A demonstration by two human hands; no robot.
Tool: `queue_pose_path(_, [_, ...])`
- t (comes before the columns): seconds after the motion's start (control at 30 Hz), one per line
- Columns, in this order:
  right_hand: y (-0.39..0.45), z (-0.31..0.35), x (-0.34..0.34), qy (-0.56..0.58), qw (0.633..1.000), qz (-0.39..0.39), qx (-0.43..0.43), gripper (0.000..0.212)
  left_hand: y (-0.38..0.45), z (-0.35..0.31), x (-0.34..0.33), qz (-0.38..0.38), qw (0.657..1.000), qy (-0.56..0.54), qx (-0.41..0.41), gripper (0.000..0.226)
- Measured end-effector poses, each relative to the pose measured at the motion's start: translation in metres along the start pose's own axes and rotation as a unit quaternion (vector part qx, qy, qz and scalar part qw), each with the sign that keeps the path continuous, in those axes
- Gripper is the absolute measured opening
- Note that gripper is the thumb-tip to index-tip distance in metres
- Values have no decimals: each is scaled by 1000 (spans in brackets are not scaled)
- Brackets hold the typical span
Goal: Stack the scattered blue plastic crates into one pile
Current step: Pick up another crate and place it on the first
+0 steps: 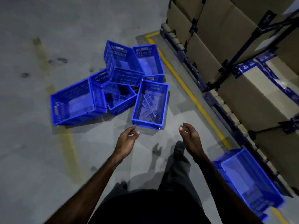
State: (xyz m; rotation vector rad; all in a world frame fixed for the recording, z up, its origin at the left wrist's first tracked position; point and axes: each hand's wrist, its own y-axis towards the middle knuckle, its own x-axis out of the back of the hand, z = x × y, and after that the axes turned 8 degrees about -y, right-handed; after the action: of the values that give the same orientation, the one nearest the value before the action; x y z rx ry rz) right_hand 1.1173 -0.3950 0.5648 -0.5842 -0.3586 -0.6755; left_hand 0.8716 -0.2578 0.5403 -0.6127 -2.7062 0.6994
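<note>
Several blue plastic crates lie jumbled on the grey floor ahead. The nearest crate (149,104) stands upright just beyond my hands. A large crate (77,102) leans at the left, another (120,98) lies in the middle, a tilted one (123,63) rests on top, and one (148,62) sits behind it. A separate crate (249,180) stands at my right, by the racking. My left hand (127,138) and my right hand (189,135) hover with loosely curled fingers, empty, a short way in front of the nearest crate's near rim.
Pallet racking (239,50) loaded with cardboard boxes (258,101) runs along the right side. A yellow floor line (191,92) borders it, and a faded yellow line (68,143) crosses the floor at the left. My legs and a shoe (178,149) are below my hands.
</note>
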Motion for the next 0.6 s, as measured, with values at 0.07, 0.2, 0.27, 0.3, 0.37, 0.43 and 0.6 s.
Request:
queue_pose_path(0.07, [48,4,15,-7,1000,22,14,38,21,-13,-26,-23,1000,2,3,41])
queue_pose_path(0.2, [138,20,47,-42,996,75,36,40,57,-43,-75,-79,996,13,33,42])
queue_pose_path(0.27, [179,27,64,-62,992,94,47,40,71,-57,-95,-110,993,8,49,41])
queue_pose_path(0.3, [200,31,73,-74,990,105,56,40,77,-63,-106,-125,991,4,56,40])
queue_pose_path(0.37, [237,37,85,-95,985,123,70,39,86,-75,-123,-157,985,-13,65,38])
queue_pose_path(0.43, [270,42,91,-113,981,138,81,38,92,-86,-136,-181,980,-37,68,38])
queue_pose_path(0.6, [329,64,82,-147,967,182,97,33,112,-101,-154,-231,966,-73,89,42])
